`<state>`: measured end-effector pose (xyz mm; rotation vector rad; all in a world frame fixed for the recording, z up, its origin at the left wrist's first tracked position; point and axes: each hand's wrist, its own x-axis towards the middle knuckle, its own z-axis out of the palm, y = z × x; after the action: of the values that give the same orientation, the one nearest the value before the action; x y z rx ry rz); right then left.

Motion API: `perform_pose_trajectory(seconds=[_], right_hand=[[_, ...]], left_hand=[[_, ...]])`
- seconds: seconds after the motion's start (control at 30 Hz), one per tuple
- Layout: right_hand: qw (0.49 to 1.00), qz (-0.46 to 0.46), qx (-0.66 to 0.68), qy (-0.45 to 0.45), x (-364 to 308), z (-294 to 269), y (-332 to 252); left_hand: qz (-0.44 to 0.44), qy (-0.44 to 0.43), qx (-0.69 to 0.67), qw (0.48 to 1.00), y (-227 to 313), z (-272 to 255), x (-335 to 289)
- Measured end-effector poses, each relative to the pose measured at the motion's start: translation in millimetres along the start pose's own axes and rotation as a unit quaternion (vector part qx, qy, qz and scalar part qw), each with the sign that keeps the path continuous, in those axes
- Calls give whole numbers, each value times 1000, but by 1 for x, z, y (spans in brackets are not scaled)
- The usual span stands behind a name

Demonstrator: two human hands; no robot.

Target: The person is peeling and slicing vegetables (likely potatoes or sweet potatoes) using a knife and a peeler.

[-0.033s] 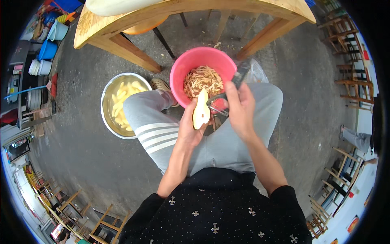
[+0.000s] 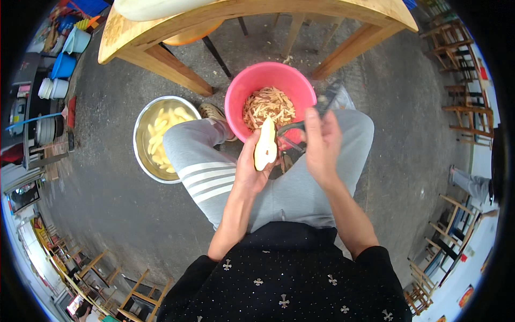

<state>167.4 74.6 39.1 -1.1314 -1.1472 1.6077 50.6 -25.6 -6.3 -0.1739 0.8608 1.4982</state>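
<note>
My left hand [image 2: 252, 167] grips a pale yellow piece of root vegetable, by its look a sweet potato [image 2: 265, 145], with its cut face up and a small dark spot near the lower end. The fingers of my right hand [image 2: 322, 145] are closed on a dark-handled peeler [image 2: 292, 127], whose frame is just right of the sweet potato; contact between them is hard to tell. Beyond both hands stands a pink tub [image 2: 236, 86] holding many brownish and pale peelings [image 2: 268, 104]. To the left, a metal basin [image 2: 140, 155] contains several peeled yellow pieces [image 2: 156, 142] in liquid.
A wooden table [image 2: 257, 7] arches across the far side, its legs behind the tub. Beneath it is a round stool [image 2: 193, 35]. A clear plastic bag [image 2: 343, 99] lies right of the tub. Chairs [image 2: 461, 115] line the right; blue tubs [image 2: 63, 65] stand far left.
My right hand and the peeler have shifted slightly to the right, away from the sweet potato. My left hand and the sweet potato have barely moved.
</note>
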Motion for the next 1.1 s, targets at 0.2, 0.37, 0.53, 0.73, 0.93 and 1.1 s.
perform_pose_trajectory(seconds=[0.2, 0.37, 0.53, 0.73, 0.93, 1.1], right_hand=[[994, 31, 61, -85, -3, 10, 4], [984, -55, -81, -149, -14, 9, 22], [914, -277, -257, -148, -3, 4, 25], [936, -262, -201, -123, 11, -3, 29], [922, -299, -224, -98, 31, -2, 20], [977, -188, -95, -17, 49, -6, 19]], left_hand=[[-1, 9, -24, 1000, -7, -13, 5], [-63, -59, -63, 994, 0, -10, -7], [-81, 19, -28, 996, 5, 2, -14], [-87, -51, -66, 993, -2, -12, -11], [-118, -92, -20, 989, 7, -16, -4], [-127, -112, -43, 985, 11, -2, -13]])
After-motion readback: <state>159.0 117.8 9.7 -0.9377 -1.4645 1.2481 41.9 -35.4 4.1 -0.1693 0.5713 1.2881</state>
